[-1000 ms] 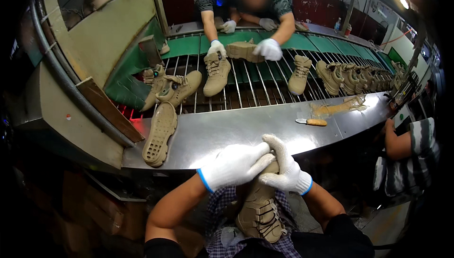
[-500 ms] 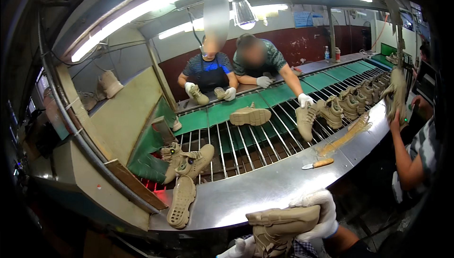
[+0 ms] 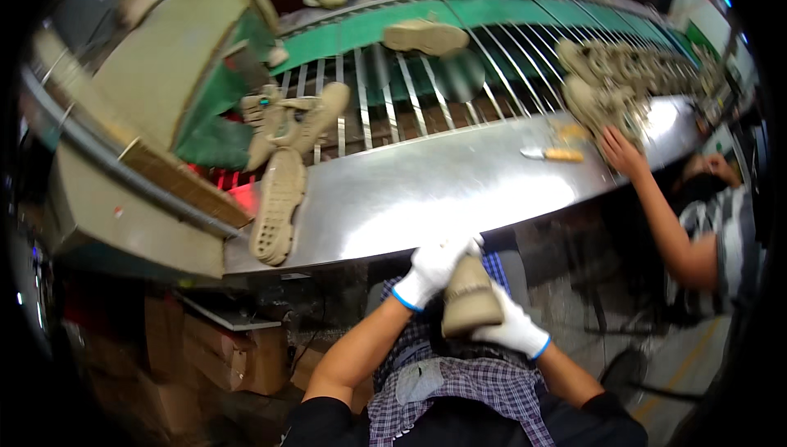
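My left hand [image 3: 443, 271] and right hand [image 3: 512, 324] grip one shoe [image 3: 473, 299], fingers closed on it, on the near side of the bench [image 3: 377, 201], above my lap. This shoe looks unfinished with, I judge, as it is in both hands and off the bench; blur hides how well its sole sits. On the bench's left end lies a sole [image 3: 279, 209], separate from any upper, so that one seems left to do. Just beyond it, two shoes [image 3: 299, 123] rest on the rack [image 3: 393, 111]. A knife [image 3: 553, 154] lies unheld toward the bench's right. Beyond the bench's right end runs a row of shoes [image 3: 639, 70]; whether they are done I can't tell. Left of me, below the bench, stand cardboard boxes [image 3: 217, 348]; their contents are too dark to make out.
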Demonstrator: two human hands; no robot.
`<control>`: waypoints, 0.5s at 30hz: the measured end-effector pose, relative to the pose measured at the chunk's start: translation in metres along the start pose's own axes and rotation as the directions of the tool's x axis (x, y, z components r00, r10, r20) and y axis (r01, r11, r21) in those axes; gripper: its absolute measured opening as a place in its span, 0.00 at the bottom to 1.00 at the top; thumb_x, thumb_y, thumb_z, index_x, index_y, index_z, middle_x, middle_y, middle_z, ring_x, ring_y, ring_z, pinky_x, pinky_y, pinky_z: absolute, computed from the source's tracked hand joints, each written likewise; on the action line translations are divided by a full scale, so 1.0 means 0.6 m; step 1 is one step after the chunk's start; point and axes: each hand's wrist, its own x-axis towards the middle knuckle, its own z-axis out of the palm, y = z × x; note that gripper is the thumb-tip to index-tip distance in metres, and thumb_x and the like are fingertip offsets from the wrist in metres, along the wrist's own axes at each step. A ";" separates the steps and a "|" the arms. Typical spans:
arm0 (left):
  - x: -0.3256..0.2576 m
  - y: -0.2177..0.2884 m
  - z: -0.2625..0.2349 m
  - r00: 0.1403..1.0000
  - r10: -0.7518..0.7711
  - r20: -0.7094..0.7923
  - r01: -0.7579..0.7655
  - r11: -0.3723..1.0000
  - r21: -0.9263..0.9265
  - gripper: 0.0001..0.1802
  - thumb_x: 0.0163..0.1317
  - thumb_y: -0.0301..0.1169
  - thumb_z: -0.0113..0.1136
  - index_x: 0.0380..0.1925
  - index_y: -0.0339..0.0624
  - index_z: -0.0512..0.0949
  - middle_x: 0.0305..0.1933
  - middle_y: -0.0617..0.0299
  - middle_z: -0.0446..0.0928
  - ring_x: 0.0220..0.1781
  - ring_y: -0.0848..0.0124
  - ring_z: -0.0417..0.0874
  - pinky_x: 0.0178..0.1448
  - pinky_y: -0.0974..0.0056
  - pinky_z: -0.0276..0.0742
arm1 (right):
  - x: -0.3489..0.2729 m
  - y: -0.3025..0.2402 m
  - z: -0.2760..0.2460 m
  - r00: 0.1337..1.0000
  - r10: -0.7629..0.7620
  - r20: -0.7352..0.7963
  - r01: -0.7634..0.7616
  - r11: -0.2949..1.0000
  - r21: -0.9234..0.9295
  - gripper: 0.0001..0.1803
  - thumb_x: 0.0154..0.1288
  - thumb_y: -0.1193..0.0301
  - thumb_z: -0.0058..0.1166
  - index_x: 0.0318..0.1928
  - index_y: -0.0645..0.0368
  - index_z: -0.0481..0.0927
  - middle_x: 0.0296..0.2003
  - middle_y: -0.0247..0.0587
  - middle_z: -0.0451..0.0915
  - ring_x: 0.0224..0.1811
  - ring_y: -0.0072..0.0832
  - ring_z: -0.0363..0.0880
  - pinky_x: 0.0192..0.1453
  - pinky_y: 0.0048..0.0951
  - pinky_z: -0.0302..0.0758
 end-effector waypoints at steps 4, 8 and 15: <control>0.033 -0.008 -0.022 0.996 -0.077 -0.049 0.084 0.985 0.153 0.12 0.79 0.28 0.51 0.42 0.31 0.82 0.47 0.53 0.85 0.49 0.64 0.86 0.60 0.60 0.82 | 0.041 -0.091 -0.057 0.906 -0.391 -0.165 0.398 0.917 0.013 0.60 0.54 0.55 0.82 0.81 0.59 0.60 0.79 0.58 0.60 0.79 0.49 0.66 0.82 0.44 0.66; 0.026 0.002 -0.025 0.995 0.026 -0.096 0.006 0.946 0.323 0.12 0.79 0.28 0.53 0.48 0.30 0.83 0.50 0.50 0.85 0.52 0.64 0.86 0.61 0.59 0.82 | 0.018 -0.184 -0.065 0.753 -0.657 0.026 0.648 0.735 -0.200 0.42 0.52 0.48 0.81 0.61 0.59 0.79 0.63 0.54 0.78 0.66 0.50 0.79 0.74 0.47 0.75; -0.140 0.101 0.043 0.934 0.286 0.212 -0.351 0.634 0.689 0.33 0.54 0.33 0.80 0.58 0.31 0.78 0.58 0.43 0.80 0.60 0.48 0.83 0.66 0.50 0.81 | 0.034 -0.079 -0.068 0.796 -0.582 -0.165 0.572 0.813 -0.105 0.38 0.50 0.52 0.85 0.53 0.60 0.79 0.48 0.46 0.81 0.52 0.41 0.81 0.58 0.42 0.81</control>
